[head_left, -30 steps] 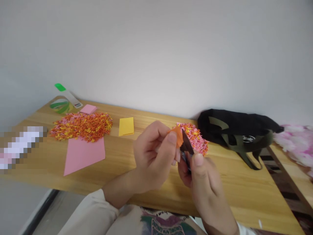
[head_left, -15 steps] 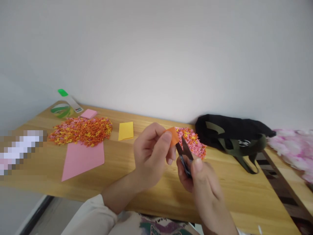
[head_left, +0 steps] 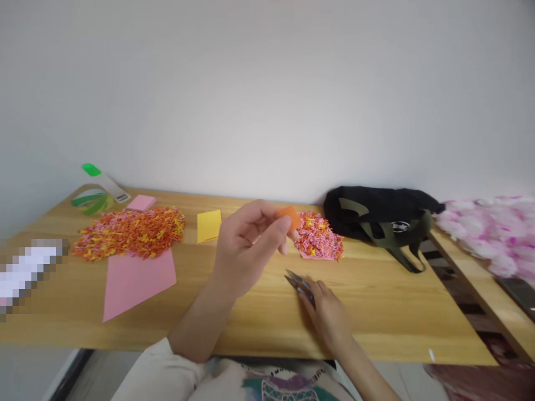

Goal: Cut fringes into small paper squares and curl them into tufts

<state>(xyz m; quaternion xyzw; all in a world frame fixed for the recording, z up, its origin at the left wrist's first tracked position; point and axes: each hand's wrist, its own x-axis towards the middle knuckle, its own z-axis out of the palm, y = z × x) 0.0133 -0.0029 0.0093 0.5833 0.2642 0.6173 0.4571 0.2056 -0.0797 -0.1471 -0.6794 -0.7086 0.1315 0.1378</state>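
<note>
Though small, bright orange paper (head_left: 290, 217)

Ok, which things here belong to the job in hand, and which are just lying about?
Belong to the job:
orange paper, in the left hand
scissors, in the right hand
probably the left pile and right pile of coloured bits, pink sheet, yellow paper, pink pad

Seemingly lying about:
black bag
fluffy pink-and-white bundle

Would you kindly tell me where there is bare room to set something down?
Bare wood shows right of the right hand, in front of the black bag; a narrower patch separates the pink sheet from the left forearm. Left back is crowded: a multicoloured pile overlaps that sheet, near a pink pad.
</note>
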